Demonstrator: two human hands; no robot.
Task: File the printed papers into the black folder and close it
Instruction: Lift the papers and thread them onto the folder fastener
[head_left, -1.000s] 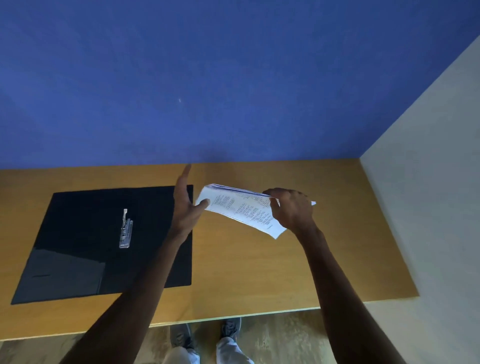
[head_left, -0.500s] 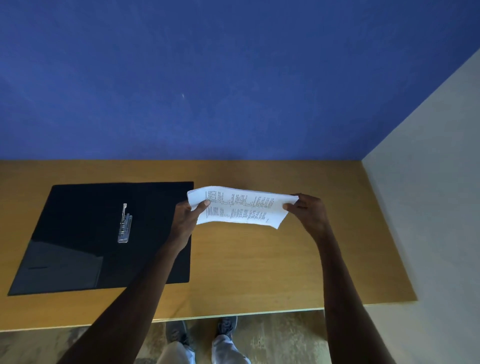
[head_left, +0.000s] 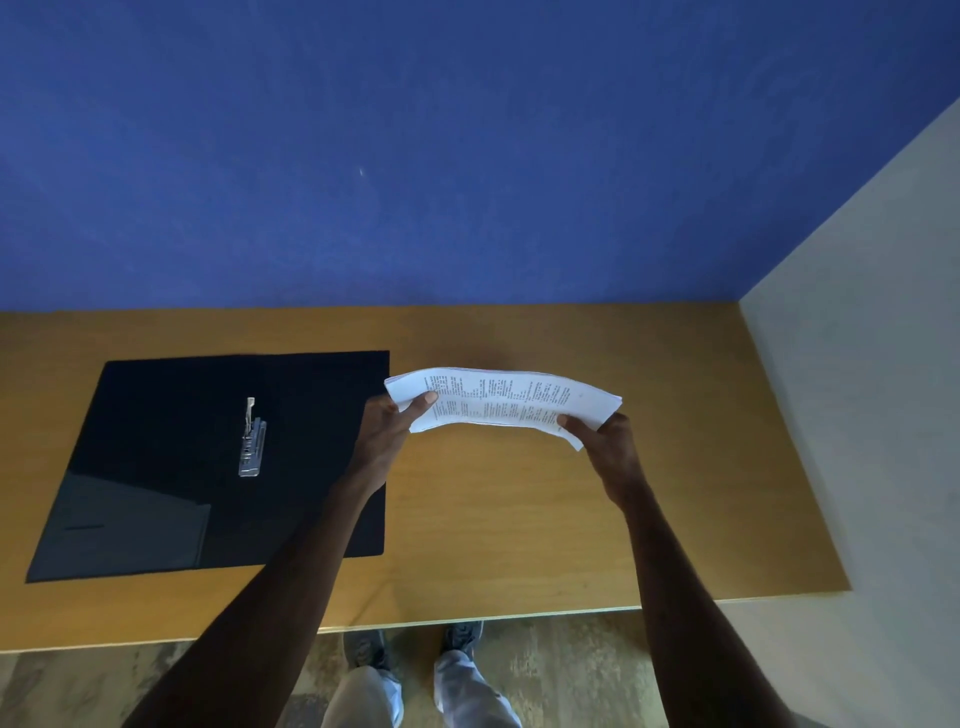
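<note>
A blue wall (head_left: 415, 145) fills the upper half of the frame, meeting a pale grey wall (head_left: 872, 364) at the right. Below them runs a wooden desk (head_left: 493, 519), its front edge crossing the lower part of the frame. At centre left, a black folder (head_left: 171, 441) lies open and flat on the desk, a small metal clip (head_left: 252, 439) on its spine. Just right of the folder, a person standing at the desk holds a thin sheaf of printed papers (head_left: 504, 402) above the bare wood, clear of the surface and bowed upward in the middle. The left hand (head_left: 387, 423) grips the sheaf's left end, thumb pressed on top; the right hand (head_left: 605, 434) pinches the right end. Columns of dark print cover the top sheet, too small and blurred to read. No brand or label shows on the folder. At the bottom edge, light trousers (head_left: 415, 696) and dark shoes (head_left: 457, 636) stand on a mottled floor (head_left: 561, 670).
</note>
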